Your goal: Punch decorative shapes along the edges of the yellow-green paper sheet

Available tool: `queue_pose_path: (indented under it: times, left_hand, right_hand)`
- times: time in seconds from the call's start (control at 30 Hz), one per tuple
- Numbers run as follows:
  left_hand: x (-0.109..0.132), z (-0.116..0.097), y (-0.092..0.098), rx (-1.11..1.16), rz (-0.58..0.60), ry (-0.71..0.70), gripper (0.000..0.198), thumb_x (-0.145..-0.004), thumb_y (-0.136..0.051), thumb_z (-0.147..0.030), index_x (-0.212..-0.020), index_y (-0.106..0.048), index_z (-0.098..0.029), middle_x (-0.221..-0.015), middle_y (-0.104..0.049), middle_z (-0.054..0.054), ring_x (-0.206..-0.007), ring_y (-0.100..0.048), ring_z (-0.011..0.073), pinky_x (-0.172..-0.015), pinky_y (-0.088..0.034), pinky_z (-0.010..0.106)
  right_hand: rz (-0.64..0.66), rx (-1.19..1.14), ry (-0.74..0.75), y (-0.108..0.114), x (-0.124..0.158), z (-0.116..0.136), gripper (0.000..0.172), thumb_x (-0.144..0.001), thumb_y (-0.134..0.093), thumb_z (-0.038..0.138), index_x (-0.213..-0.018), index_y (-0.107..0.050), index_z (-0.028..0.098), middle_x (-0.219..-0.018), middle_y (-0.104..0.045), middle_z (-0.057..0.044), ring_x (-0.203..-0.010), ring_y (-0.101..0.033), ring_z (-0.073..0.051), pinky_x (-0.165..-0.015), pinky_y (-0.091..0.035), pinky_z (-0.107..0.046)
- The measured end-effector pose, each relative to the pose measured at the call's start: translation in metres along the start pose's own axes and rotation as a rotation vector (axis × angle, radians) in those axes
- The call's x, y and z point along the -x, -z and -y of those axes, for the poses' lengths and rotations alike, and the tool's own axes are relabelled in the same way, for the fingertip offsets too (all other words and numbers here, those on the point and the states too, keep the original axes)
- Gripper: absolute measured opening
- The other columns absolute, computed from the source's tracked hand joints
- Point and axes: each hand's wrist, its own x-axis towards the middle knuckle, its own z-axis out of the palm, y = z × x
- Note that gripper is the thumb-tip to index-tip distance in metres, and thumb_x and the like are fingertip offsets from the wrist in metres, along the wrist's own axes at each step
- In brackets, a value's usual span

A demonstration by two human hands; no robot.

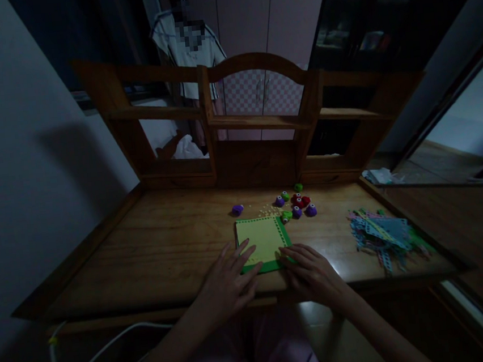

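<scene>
A pale yellow sheet (261, 239) with small dark marks along its top and right borders lies on a green sheet (269, 267), whose edge shows at the right and bottom. My left hand (232, 276) rests over the lower left corner, fingers spread and touching the yellow sheet. At the lower right corner, my right hand (312, 265) lies with its fingers stretched over the edge; its thumb is hard to make out. Tiny pale pieces (270, 210) are scattered just beyond the sheets. No object shows in either hand.
Several small round eyed pieces, such as a purple one (237, 210), a red one (298, 203) and a green one (286, 216), lie behind the sheets. A pile of coloured strips (383, 233) is at the right. A wooden shelf (257, 121) closes the desk's back.
</scene>
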Motion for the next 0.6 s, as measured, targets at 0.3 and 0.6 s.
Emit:
queue_pose_path:
  times: [0.3,0.6]
  left_hand:
    - [0.031,0.022,0.007,-0.064,-0.048,0.020,0.048,-0.083,-0.053,-0.024,-0.130,-0.048,-0.031,-0.144,-0.035,0.004,-0.135,-0.024,0.0292,-0.110,-0.021,0.056]
    - [0.042,0.021,0.004,-0.119,-0.043,0.045,0.045,-0.085,-0.050,-0.024,-0.130,-0.049,-0.029,-0.140,-0.039,0.007,-0.135,-0.025,0.0293,-0.109,-0.026,0.055]
  right_hand:
    - [-0.010,-0.008,-0.034,0.009,0.016,-0.010,0.044,-0.084,-0.049,0.012,-0.127,-0.051,0.020,-0.122,-0.059,-0.008,-0.112,-0.053,-0.023,-0.095,-0.046,-0.043]
    - [-0.075,-0.012,-0.129,0.003,0.023,-0.005,0.042,-0.084,-0.050,0.012,-0.124,-0.055,0.022,-0.120,-0.061,-0.008,-0.109,-0.056,-0.024,-0.092,-0.049,-0.043]
